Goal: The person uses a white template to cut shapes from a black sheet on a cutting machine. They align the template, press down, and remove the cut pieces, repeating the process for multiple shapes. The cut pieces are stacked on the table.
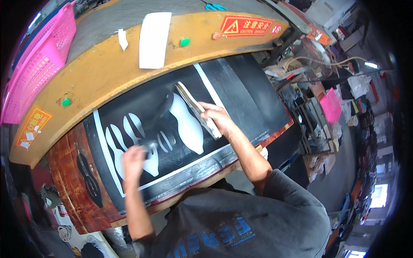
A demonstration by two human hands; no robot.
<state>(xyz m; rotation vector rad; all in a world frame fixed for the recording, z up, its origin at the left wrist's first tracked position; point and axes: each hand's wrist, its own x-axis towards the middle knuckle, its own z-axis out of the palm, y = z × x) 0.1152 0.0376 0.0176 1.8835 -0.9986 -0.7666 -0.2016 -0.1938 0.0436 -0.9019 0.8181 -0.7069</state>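
My right hand (217, 117) grips a long, narrow cutting die (194, 104), tipped up on its edge over the black sheet (159, 90). Beside it, a white sole-shaped gap (187, 124) shows in the sheet. My left hand (133, 160), smeared by motion, hovers at the left over more white sole-shaped gaps (115, 146). Its fingers look pinched around a dark, blurred thing (150, 149) that I cannot make out. At the far left, a black sole-shaped piece (89, 178) with slots lies on the reddish-brown board (69, 172).
A yellow machine beam (103, 73) with green buttons and a hanging white paper (155, 41) spans the far side. A pink basket (41, 64) stands at the far left. Blue-handled scissors (214, 7) lie behind the beam. A cluttered metal rack (309, 129) stands at the right.
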